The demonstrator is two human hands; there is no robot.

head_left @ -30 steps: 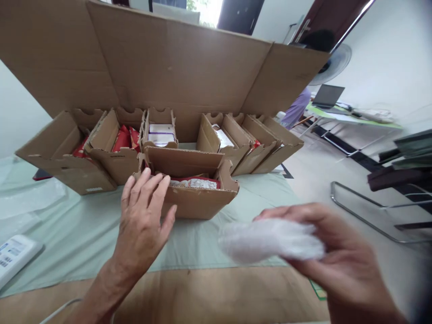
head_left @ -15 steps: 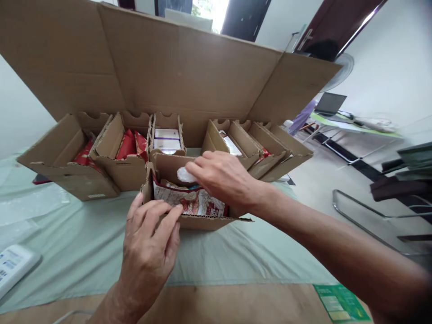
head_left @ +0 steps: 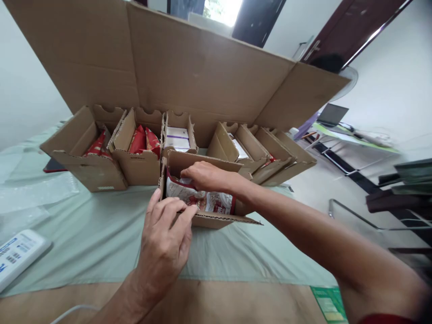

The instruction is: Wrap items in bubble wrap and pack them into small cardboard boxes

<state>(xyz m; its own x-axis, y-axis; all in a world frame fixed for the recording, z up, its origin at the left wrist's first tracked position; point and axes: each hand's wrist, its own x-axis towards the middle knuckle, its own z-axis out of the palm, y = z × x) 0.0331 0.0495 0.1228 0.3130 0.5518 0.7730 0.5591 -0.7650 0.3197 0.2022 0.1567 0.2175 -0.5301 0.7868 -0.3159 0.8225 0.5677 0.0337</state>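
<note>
Printed pouch [head_left: 221,202] sat in the front cardboard bin [head_left: 212,221], your twelve o'clock. Your left hand [head_left: 167,238]: grip loosely spread by the near edge. Right hand [head_left: 205,176]: grip bunched inside, hold unclear. Pouch looked light, soft, slick; its top edge offered the best pinch.

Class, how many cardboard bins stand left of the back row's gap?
3: the leftmost bin, the middle bin beside it, and the third bin, behind the front box. None seems hidden.
</note>
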